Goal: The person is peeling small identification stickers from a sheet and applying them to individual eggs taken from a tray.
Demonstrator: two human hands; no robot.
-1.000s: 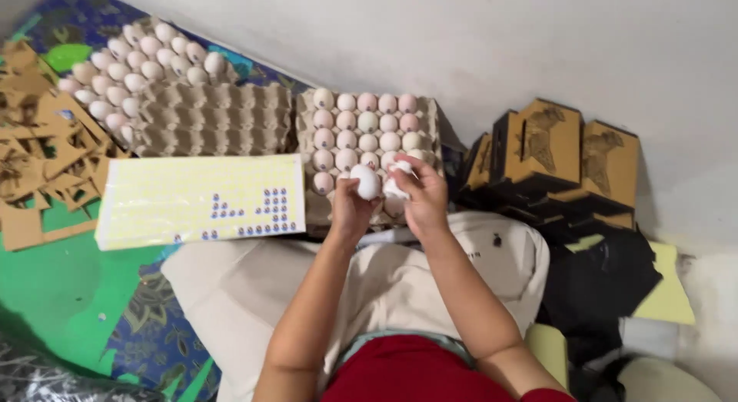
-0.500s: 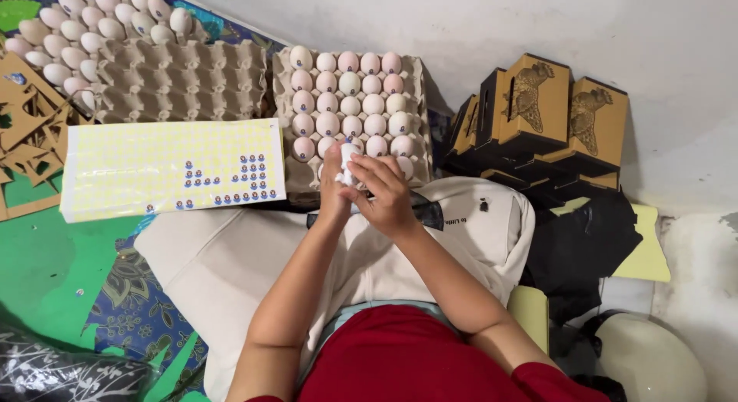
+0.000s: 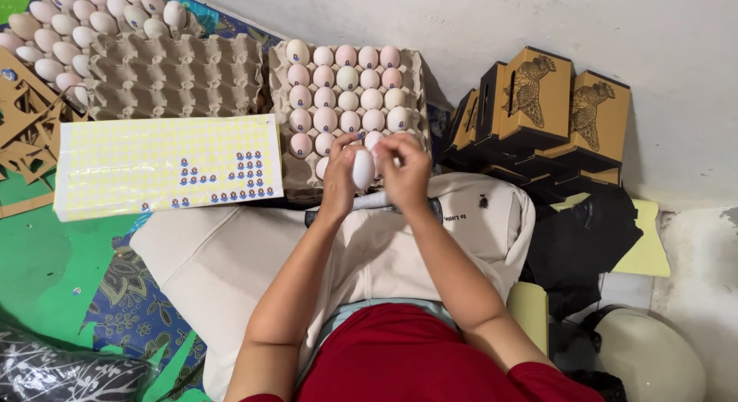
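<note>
Between the two hands, just in front of the full egg tray (image 3: 419, 79), one white egg (image 3: 363, 169) stands on end. The left hand (image 3: 338, 175) wraps its fingers round the egg's left side and grasps it. The right hand (image 3: 405, 171) pinches at the egg's right side with its fingertips (image 3: 382, 147), touching the shell.

Behind the egg, the full egg tray is grey card and holds about twenty pale eggs in rows of four, some a little pink. Left of that tray sits an empty grey tray (image 3: 173, 75). Past that, further left, a third tray (image 3: 84, 21) is packed with white eggs; its far part is out of view, so I cannot count them.

Left of the hands and in front of the empty tray lies a yellow sticker sheet (image 3: 165, 165), a long rectangle, with a small patch of round blue stickers left on it. Right of the full tray stand three brown and black boxes (image 3: 542, 102), each with a hen drawn on it.
</note>
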